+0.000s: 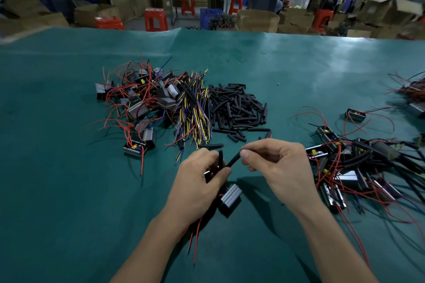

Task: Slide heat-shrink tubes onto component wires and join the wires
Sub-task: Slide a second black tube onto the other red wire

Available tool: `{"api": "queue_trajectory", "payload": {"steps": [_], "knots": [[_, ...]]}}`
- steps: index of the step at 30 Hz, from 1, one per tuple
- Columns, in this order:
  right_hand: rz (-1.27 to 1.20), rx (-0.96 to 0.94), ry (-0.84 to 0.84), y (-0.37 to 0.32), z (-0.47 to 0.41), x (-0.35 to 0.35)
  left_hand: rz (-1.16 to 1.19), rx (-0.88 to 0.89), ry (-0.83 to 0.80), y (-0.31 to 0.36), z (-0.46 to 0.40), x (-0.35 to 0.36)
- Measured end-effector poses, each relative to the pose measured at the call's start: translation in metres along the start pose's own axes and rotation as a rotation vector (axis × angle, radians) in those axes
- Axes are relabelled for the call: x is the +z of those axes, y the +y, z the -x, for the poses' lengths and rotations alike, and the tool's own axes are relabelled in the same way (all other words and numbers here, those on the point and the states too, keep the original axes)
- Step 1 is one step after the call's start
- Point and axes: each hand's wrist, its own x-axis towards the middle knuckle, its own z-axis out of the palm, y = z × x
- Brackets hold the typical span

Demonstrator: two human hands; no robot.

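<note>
My left hand [197,181] grips the wires of a grey ribbed component [230,199] that hangs below it, with red wires trailing toward me. A second black tube stands upright between its fingers. My right hand [278,165] pinches the upper end of a black heat-shrink tube [233,159] between thumb and forefinger. The tube slants down to my left thumb. Whether a wire is inside it is hidden.
On the green table cover [69,190] lie a pile of components with red wires [142,101], a bundle of yellow and purple wires [195,110] and a heap of black tubes [236,108]. Components with tubes fitted [358,167] lie at the right.
</note>
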Motion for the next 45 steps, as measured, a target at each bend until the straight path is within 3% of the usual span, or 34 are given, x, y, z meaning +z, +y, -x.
{"api": "queue_trajectory", "payload": {"steps": [9,18,27,30,36,45], "knots": [[0.116,0.006,0.039,0.003,-0.001,0.003,-0.024,0.106,0.061,0.001,0.001,0.004],[0.211,-0.025,0.024,0.003,-0.001,0.0,0.086,0.04,0.036,0.0,-0.003,0.006],[0.115,0.03,0.041,0.0,-0.002,-0.007,0.123,0.034,-0.01,0.002,-0.003,0.006],[0.083,-0.005,-0.024,-0.003,0.001,0.003,0.137,0.033,-0.02,0.001,-0.003,0.006],[0.174,-0.093,-0.07,-0.003,0.001,0.007,0.138,0.045,-0.027,0.0,-0.002,0.006],[0.137,-0.065,-0.064,0.001,-0.003,-0.003,0.15,0.025,-0.06,-0.004,-0.003,0.006]]}}
